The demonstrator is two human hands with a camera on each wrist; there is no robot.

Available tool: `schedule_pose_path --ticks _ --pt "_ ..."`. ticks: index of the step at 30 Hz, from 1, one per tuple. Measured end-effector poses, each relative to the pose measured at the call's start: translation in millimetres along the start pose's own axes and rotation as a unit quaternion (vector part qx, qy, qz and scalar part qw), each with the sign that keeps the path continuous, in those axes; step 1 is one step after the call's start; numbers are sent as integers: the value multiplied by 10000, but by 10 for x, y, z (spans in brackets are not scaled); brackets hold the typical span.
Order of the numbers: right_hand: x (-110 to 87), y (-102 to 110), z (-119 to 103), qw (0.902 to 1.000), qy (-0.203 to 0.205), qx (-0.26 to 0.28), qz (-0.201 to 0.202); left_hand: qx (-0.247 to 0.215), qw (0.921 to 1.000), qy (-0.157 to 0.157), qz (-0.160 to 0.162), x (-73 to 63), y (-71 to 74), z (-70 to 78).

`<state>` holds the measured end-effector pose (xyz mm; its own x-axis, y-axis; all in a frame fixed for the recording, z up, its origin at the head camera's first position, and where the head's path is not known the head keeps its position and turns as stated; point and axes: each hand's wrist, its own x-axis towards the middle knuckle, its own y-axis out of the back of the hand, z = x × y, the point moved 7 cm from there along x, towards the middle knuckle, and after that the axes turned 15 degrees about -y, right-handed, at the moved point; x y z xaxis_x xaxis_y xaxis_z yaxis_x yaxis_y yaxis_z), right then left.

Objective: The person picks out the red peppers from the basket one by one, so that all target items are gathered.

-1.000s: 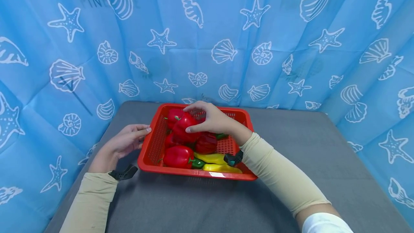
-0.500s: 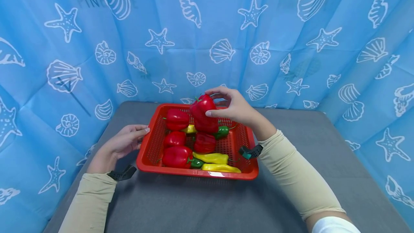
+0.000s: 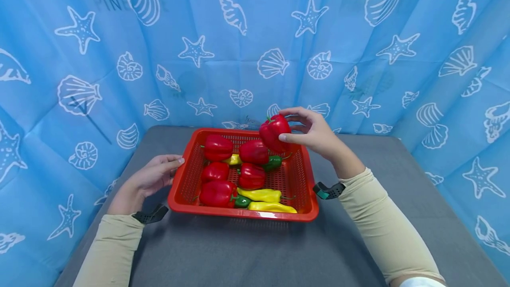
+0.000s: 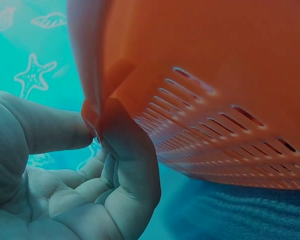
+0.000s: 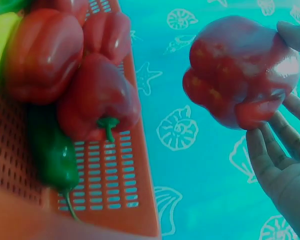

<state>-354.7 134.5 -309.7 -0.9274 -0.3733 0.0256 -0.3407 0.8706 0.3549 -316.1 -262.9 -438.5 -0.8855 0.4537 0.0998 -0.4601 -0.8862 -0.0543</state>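
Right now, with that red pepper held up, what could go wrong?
The glossy red pepper could slip from the right fingers and perhaps knock the other peppers in the red basket. The left fingers pinch the basket's rim, so a tug might shift it and the peppers inside.

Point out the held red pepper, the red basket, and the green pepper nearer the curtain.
Held red pepper [image 3: 272, 133]: head view, middle of its body.
Red basket [image 3: 223, 212]: head view, near rim.
Green pepper [image 3: 273, 163]: head view, middle of its body.
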Motion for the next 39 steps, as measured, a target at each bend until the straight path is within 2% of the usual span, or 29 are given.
schedule_pose_path --ticks 9,22,32,39 --pt "-130 143 105 9993 -41 204 309 -107 9999 -2 5 -23 5 -18" --pt "-377 523 280 9930 205 680 940 -43 9999 -45 -81 12 16 -20" --pt "-561 814 522 9843 -9 763 1593 47 10000 -1 -1 23 30 -44" --pt "-654 965 739 9800 -235 810 1805 33 10000 22 45 19 29 -44"
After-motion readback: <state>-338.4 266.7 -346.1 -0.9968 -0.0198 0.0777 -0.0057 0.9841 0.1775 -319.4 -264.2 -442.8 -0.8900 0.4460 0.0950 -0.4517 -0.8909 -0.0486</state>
